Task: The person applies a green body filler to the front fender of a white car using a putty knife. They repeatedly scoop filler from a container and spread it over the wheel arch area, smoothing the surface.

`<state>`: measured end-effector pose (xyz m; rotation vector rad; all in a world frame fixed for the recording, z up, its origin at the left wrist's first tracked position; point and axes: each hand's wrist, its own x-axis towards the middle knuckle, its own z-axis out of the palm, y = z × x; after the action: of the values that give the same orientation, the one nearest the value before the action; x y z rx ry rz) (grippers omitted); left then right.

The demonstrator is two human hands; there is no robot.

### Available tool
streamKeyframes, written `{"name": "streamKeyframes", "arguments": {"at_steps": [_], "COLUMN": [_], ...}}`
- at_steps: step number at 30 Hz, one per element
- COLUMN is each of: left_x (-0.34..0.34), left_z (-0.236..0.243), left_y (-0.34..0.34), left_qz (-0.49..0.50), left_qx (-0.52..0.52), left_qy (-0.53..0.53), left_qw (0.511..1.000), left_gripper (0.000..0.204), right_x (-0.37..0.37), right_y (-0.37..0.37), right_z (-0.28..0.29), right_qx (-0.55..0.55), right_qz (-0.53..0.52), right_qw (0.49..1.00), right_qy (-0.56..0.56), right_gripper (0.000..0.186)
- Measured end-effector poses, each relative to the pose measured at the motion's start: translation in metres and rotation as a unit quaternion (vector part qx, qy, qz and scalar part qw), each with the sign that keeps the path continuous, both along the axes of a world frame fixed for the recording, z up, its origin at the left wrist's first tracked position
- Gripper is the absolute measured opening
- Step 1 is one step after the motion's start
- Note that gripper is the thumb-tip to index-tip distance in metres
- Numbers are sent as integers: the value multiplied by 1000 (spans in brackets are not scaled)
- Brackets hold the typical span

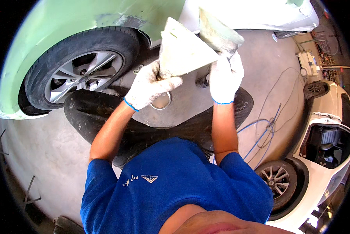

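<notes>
My left hand (143, 89), in a white glove with a blue cuff, grips a flat cream-coloured spreader (184, 46) by its lower corner. My right hand (225, 80), gloved the same way, is closed on a second flat spreader (219, 27), pale grey-green and smeared near its lower end. Both are raised in front of the green car body (77, 15), which has scuffed grey patches above the wheel (83, 80). A round metal tin or lid (161, 107) lies partly hidden below my left hand. A dark object (202, 82) stands behind my right hand, too hidden to name.
I sit on the grey concrete floor (34, 148) with bent legs close to the wheel. Blue and grey hoses (266, 128) lie coiled at the right. A cream car (319, 187) with an open window stands at the far right, and wall-side equipment (307, 60) is behind it.
</notes>
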<state>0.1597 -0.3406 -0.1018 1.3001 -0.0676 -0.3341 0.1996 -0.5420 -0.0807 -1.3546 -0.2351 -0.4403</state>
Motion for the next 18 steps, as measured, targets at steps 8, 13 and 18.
{"name": "streamKeyframes", "arguments": {"at_steps": [8,13,18], "left_x": [2,3,5], "left_z": [8,16,24], "left_y": [-3,-4,-12], "left_qz": [4,4,70], "left_qx": [-30,-60,-37], "left_qy": [-14,-26,-28], "left_qw": [999,998,996], "left_gripper": [48,38,30], "right_x": [1,8,17], "right_y": [-5,-15,-24], "right_z": [-11,-17,-27], "right_qx": [5,-116,83], "right_qz": [127,15,65], "right_qw": [992,993,994], "right_qy": [-28,-28,10], "right_gripper": [27,22,31]}}
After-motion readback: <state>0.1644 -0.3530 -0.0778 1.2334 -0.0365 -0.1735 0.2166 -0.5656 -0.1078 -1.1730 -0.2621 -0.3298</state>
